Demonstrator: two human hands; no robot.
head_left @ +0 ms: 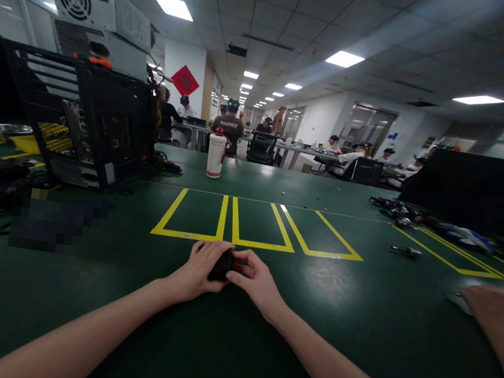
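Dark object point(222, 267) just below frame centre, over green table point(376, 309); left hand point(202, 270) wraps fingers round it; right hand point(258, 280), fingers narrow at its edge, grip unclear; uneven pressure could twist it loose.

The right hand point(260, 280) could pass right of the bottle point(215, 157); leftward, a computer case point(90, 146) obstructs.

Ceiling panels point(172, 6) glare above a dim green tabletop point(239, 339).

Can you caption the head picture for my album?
Left hand and right hand around a small black object at a green table.
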